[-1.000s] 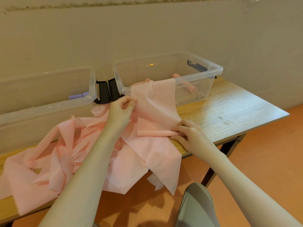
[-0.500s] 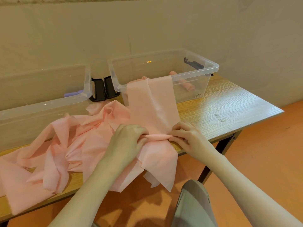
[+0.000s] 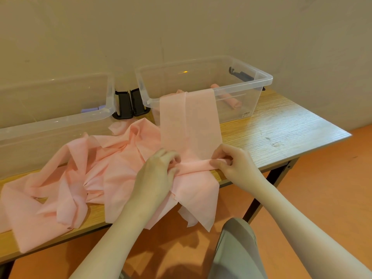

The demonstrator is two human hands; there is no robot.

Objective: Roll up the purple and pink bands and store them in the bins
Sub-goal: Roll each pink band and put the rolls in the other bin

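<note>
Gripping the rolled end of a pink band (image 3: 191,125) at the counter (image 3: 281,127) edge.
Left hand (image 3: 159,174) and right hand (image 3: 235,166) each pinch the roll; band runs beyond them over the bin rim (image 3: 241,85).

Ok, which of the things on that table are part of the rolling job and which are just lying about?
In the job:
- pink band being rolled
- left hand and right hand, gripping its rolled end
- right bin, with a pink roll inside
- left bin, with a purple roll inside
- loose pink bands

Just lying about:
- black clips between the bins
- table
</note>
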